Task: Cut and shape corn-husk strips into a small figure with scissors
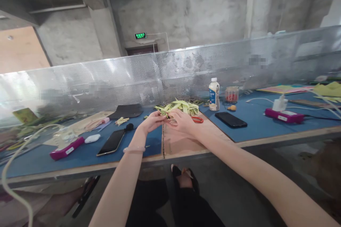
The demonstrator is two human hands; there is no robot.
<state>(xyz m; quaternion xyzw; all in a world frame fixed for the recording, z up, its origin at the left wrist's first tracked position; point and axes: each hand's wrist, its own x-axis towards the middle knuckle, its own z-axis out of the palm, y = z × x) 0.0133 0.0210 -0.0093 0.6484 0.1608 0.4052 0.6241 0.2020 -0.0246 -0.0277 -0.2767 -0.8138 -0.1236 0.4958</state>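
Both hands meet over the table's middle, pinching a small green bundle of leaf strips (165, 113) that looks folded or plaited. My left hand (153, 122), with a pale bangle on its wrist, has its fingers closed on the bundle's left side. From the right, my right hand (183, 122) is closed on the same piece, and its fingers hide part of it. Just behind them lies a heap of pale green leaf strips (188, 106). Red-orange loop handles (197, 120), apparently of scissors, rest beside my right hand; their other end is hidden.
A phone (112, 142), a white case (92, 138) and a purple power strip (67, 149) lie left. Rightward are a bottle (214, 95), a jar (231, 94), another phone (230, 119) and a second power strip (283, 116). A perforated metal screen (183, 64) stands behind.
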